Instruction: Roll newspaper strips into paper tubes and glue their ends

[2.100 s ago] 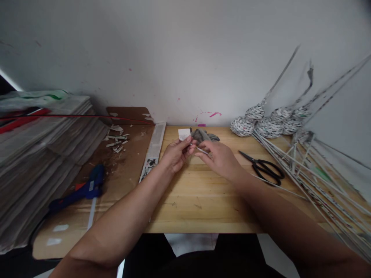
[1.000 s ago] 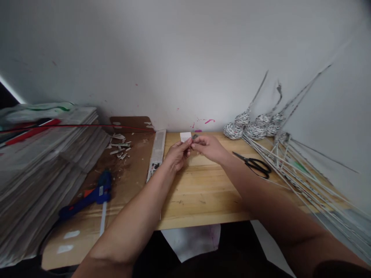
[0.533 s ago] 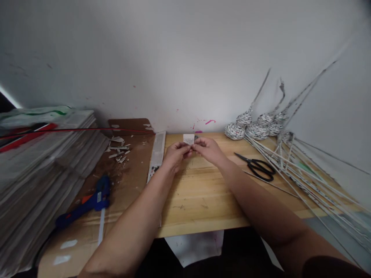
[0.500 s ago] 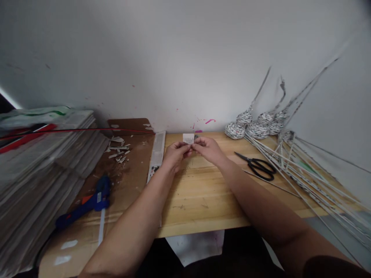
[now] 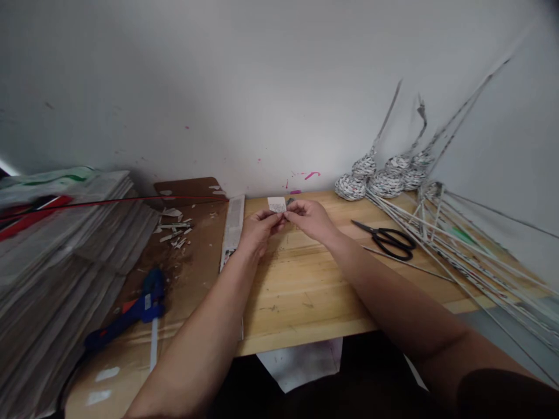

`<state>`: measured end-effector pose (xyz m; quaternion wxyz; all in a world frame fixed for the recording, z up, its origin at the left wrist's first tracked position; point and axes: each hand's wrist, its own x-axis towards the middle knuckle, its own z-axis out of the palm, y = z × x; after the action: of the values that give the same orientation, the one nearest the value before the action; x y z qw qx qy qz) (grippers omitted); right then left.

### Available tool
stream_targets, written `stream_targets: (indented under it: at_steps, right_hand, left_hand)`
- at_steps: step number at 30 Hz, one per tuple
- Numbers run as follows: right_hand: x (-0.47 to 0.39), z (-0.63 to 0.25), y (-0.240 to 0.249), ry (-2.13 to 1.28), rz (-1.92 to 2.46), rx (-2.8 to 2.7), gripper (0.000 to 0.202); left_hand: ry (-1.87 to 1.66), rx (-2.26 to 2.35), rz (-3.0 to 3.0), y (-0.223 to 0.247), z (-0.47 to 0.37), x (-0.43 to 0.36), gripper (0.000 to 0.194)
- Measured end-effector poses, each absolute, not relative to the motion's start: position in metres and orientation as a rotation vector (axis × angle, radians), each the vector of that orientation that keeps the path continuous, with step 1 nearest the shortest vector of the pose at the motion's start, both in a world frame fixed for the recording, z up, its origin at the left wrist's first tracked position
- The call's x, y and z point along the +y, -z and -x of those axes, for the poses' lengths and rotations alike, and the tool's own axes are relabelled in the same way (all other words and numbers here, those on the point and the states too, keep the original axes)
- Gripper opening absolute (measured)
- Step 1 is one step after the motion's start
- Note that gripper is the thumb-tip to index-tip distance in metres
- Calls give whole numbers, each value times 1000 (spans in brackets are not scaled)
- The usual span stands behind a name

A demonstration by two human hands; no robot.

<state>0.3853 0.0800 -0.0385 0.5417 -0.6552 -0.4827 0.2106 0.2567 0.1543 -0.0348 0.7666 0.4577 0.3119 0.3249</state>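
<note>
Between the fingertips of my two hands is a small piece of printed paper (image 5: 276, 204), its upper end standing up above the fingers. My left hand (image 5: 258, 228) pinches it from the left, thumb on the near side. From the right, my right hand (image 5: 309, 219) pinches its lower edge, the two thumbs almost touching. A small dark grey bit shows behind the right fingers, too small to name. Both hands are over the far part of the wooden board (image 5: 297, 297). Just left of them lies a flat newspaper strip (image 5: 234, 224).
Black scissors (image 5: 391, 241) lie right of my right forearm, beside several rolled paper sticks (image 5: 463, 267). Woven paper gourd shapes (image 5: 386, 181) stand against the wall. On the left are a blue glue gun (image 5: 146, 305), paper scraps (image 5: 177, 227) and a tall newspaper stack (image 5: 82, 262).
The whole view has shifted and tilted slightly. Both hands keep pinching the paper piece, which now leans a little more to the left.
</note>
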Motion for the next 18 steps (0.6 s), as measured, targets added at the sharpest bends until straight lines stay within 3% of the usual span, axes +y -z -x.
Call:
stream_targets:
  at_steps: [18]
  right_hand:
    - [75, -379, 33, -410, 1548, -1287, 15]
  left_hand:
    - [-723, 617, -917, 36, -255, 161, 14]
